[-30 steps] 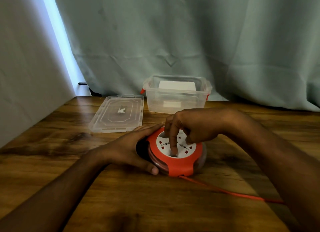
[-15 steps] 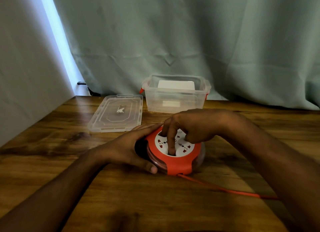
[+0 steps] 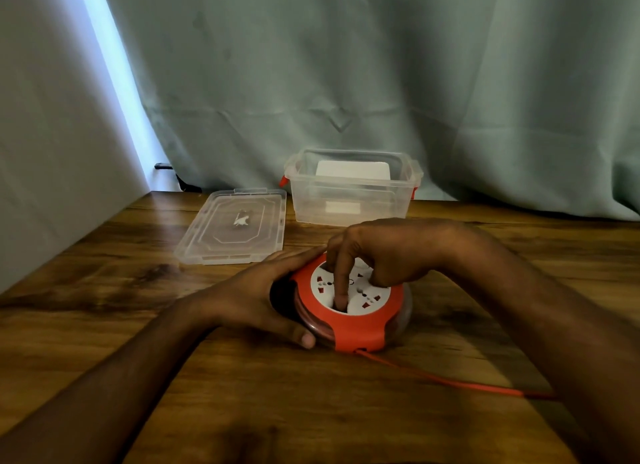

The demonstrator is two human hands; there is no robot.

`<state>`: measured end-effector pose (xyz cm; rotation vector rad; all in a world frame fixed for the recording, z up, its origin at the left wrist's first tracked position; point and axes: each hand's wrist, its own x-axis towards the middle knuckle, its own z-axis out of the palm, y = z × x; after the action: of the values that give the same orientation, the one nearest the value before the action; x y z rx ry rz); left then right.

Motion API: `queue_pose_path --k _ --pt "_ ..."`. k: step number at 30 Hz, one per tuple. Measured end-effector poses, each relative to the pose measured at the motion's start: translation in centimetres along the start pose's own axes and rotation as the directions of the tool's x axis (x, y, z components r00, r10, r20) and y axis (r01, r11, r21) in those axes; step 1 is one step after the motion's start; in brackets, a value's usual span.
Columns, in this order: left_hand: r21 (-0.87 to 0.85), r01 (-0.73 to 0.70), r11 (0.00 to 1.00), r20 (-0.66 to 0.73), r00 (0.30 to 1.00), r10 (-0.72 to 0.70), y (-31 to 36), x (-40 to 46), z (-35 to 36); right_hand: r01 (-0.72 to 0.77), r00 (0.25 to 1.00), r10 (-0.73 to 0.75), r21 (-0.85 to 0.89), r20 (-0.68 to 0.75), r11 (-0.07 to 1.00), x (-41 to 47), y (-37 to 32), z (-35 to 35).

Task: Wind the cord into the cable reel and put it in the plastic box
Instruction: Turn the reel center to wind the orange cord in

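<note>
Resting on the worktop before the open box, the reel was gripped at its side by the left hand, right hand fingers curled, one pressing the hub; slack cord might snag and jam winding.

A round orange cable reel with a white socket face lies flat on a wooden counter. The left hand cups the reel's left side, thumb against its near edge. The right hand rests on top, one finger pointing down into the white face – the tip seems to sit in a small recess. An orange cord trails from the reel's near edge toward the right. Behind the reel stand a clear plastic box with orange latches and, to its left, its flat lid. A pale green curtain hangs behind.
</note>
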<state>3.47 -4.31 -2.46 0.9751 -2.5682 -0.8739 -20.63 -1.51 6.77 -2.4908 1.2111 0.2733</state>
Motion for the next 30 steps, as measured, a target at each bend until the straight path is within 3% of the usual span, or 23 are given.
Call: queue_pose_path --k 6,19,25,30 --pt "-0.027 0.004 1.0 0.023 1.0 -0.003 -0.1 0.0 -0.1 0.011 1.0 -0.012 0.057 0.026 0.998 -0.5 0.2 -0.2" --pt "0.027 0.029 0.999 0.025 0.999 -0.03 -0.3 0.1 0.0 -0.145 0.957 0.126 -0.052 -0.263 0.988 -0.6 0.2 2.0" --pt "0.01 0.033 0.999 0.018 0.999 -0.033 -0.2 0.0 0.1 -0.284 0.889 0.246 -0.044 -0.386 0.958 0.0 -0.5 2.9" --pt "0.015 0.05 0.999 0.016 0.999 -0.051 -0.1 -0.2 0.0 -0.418 0.76 0.394 0.075 -0.517 0.905 0.8 -1.2 4.1"
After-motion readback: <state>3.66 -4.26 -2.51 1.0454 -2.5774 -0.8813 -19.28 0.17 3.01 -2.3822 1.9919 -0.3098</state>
